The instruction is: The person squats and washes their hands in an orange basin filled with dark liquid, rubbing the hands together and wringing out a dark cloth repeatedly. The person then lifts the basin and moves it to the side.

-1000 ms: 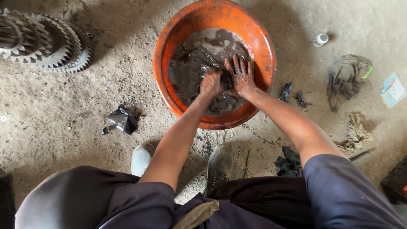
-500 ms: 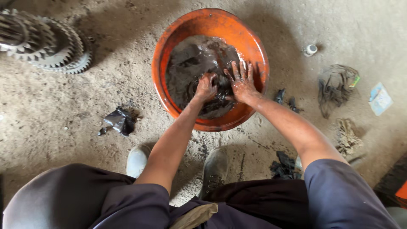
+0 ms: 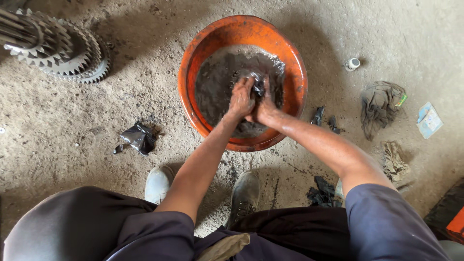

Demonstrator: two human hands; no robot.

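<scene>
Holding a small dark metal part (image 3: 257, 83) between them, L hand (image 3: 240, 98) & R hand (image 3: 265, 107) are both closed round it, inside orange basin (image 3: 189, 72) w/ murky grey liquid (image 3: 215, 87); basin sits on dirt floor (image 3: 145, 96) nr gear cluster (image 3: 58, 46)

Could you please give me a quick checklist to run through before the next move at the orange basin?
1. Both hands on the part: left hand and right hand clasp a small dark metal part between them. Ok.
2. Part over the basin: held inside the rim of the orange basin. Ok.
3. Liquid contained: dark liquid sits well below the rim. Ok.
4. Part clean: coated and mostly hidden by the hands. Cannot tell.
5. A rag nearby: grey rag lies on the floor to the right. Ok.
6. Floor around the shoes: scattered scraps. Not ok.
</scene>
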